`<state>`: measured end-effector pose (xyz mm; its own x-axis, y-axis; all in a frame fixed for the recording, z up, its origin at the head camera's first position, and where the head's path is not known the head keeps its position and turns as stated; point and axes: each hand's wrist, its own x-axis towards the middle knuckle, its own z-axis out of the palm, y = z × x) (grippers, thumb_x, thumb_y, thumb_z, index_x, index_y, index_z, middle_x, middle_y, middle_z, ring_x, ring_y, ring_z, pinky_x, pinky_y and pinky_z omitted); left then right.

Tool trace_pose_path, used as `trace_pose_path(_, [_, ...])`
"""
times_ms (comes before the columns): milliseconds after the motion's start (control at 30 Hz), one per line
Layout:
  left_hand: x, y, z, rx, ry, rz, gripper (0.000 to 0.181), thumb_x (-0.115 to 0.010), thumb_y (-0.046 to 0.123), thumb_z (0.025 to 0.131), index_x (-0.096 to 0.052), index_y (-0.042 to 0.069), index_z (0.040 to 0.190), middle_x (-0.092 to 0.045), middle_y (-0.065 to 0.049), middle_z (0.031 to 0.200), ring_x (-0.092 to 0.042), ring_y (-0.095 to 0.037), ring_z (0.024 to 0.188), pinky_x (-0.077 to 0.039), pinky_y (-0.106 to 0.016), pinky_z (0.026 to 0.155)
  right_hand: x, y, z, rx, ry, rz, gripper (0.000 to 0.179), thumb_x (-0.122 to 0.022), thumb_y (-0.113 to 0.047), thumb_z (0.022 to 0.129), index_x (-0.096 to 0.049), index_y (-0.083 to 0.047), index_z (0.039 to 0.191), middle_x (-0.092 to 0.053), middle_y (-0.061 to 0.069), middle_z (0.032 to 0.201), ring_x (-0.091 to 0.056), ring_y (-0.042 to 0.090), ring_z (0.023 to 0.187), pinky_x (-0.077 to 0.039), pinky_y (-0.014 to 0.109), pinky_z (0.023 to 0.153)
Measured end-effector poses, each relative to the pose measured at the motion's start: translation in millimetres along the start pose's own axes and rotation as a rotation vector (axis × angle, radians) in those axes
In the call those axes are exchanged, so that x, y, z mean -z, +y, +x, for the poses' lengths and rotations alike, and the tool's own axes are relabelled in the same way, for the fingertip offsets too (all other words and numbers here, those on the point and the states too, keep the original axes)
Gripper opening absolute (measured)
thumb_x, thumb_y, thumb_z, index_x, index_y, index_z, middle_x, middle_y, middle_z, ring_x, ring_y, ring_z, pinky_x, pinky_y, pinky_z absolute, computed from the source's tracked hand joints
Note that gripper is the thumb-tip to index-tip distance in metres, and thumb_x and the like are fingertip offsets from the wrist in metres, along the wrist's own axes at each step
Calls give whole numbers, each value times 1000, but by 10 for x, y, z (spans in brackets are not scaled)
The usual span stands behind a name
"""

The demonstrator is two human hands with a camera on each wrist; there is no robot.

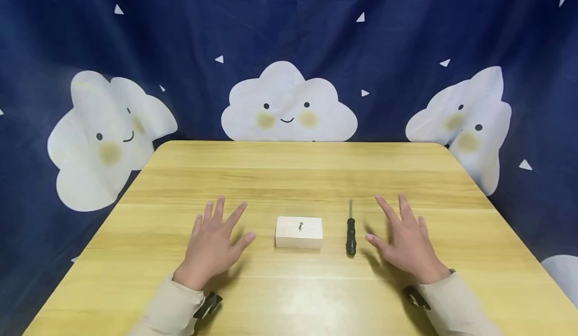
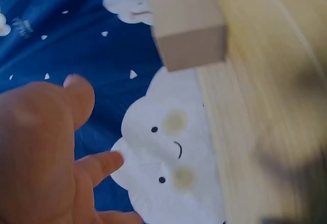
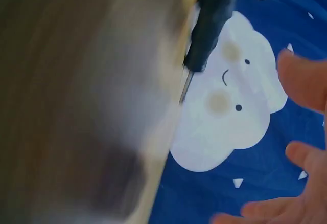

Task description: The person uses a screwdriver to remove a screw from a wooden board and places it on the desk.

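Observation:
A pale wooden block [image 1: 299, 240] lies on the table between the two hands, with a small metal screw [image 1: 301, 224] standing up from its top face. Right of the block is a screwdriver [image 1: 350, 236] with a black handle, its thin metal shaft pointing to the far edge. My left hand [image 1: 214, 248], fingers spread, hovers left of the block and holds nothing. On the other side, my right hand [image 1: 406, 243] is also spread and bare, nearest to the screwdriver. In the left wrist view the block [image 2: 189, 35] shows at the top; the right wrist view shows the screwdriver handle [image 3: 210, 22].
The wooden table [image 1: 298, 180] has light plank grain and rounded far corners. Behind it hangs a dark blue curtain [image 1: 189, 35] printed with white clouds and small triangles. Black straps [image 1: 207, 305] sit at the beige sleeve cuffs.

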<state>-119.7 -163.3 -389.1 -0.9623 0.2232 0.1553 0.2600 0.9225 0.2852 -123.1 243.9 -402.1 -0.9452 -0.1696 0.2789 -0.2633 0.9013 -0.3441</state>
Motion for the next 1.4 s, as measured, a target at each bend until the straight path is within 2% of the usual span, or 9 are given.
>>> trace_pose_path(167, [31, -8, 50, -98, -136, -255, 67, -55, 46, 97, -34, 13, 151, -31, -24, 151, -28, -47, 136, -26, -66, 105, -45, 26, 143, 34, -21, 249, 63, -71, -25, 90, -42, -3, 142, -47, 32, 135, -59, 48, 105, -47, 62, 86])
trace_pose_path(233, [19, 7, 94, -128, -160, -340, 66, -58, 42, 97, -35, 10, 150, -40, -21, 147, -38, -43, 132, -33, -62, 103, -56, 48, 217, 56, -18, 299, 45, -70, -19, 91, -54, 0, 129, -63, 23, 116, -67, 34, 91, -54, 50, 79])
trace_pose_path(333, [-20, 54, 177, -168, -174, -403, 64, -62, 35, 96, -37, 9, 148, -50, -16, 141, -49, -39, 125, -40, -55, 101, -84, 87, 325, 87, -26, 360, 21, -68, -10, 91, -66, 0, 109, -70, 10, 94, -65, 17, 75, -55, 35, 68])
trace_pose_path(500, [-87, 153, 310, -210, -213, -407, 63, -64, 33, 95, -40, 9, 147, -50, -12, 142, -52, -35, 123, -42, -51, 101, -164, 123, 448, 152, -115, 417, 12, -66, 1, 89, -68, 0, 101, -69, 5, 86, -59, 10, 69, -50, 26, 61])
trace_pose_path(733, [-130, 233, 435, -271, -229, -389, 64, -68, 33, 92, -44, 6, 144, -52, -12, 140, -55, -35, 119, -44, -48, 100, -206, 54, 497, 309, -304, 392, 32, -66, 10, 84, -64, 0, 114, -64, 13, 109, -63, 14, 76, -53, 26, 61])
trace_pose_path(867, [-159, 270, 454, -288, -242, -394, 62, -73, 27, 88, -48, 5, 141, -52, -10, 140, -56, -35, 119, -43, -45, 101, -195, -19, 494, 414, -379, 320, 43, -63, 17, 78, -63, -1, 116, -60, 12, 117, -61, 16, 82, -52, 27, 67])
trace_pose_path(1100, [-213, 324, 494, -300, -238, -377, 57, -77, 22, 85, -55, 5, 135, -58, -9, 133, -58, -31, 117, -45, -43, 99, -244, -88, 505, 596, -391, 193, 45, -57, 20, 74, -69, -5, 109, -61, 13, 116, -60, 28, 105, -51, 42, 92])
trace_pose_path(1233, [-247, 355, 531, -324, -223, -352, 54, -78, 21, 83, -59, 5, 131, -62, -10, 128, -59, -28, 116, -46, -40, 99, -264, -94, 514, 634, -427, 177, 42, -59, 21, 74, -73, -9, 100, -63, 5, 106, -62, 20, 97, -53, 35, 87])
trace_pose_path(1400, [-276, 395, 563, -327, -222, -317, 51, -79, 20, 82, -61, 4, 127, -63, -10, 126, -57, -26, 118, -44, -39, 101, -264, -110, 527, 620, -472, 194, 34, -67, 19, 74, -73, -9, 92, -63, -1, 96, -61, 13, 90, -54, 29, 81])
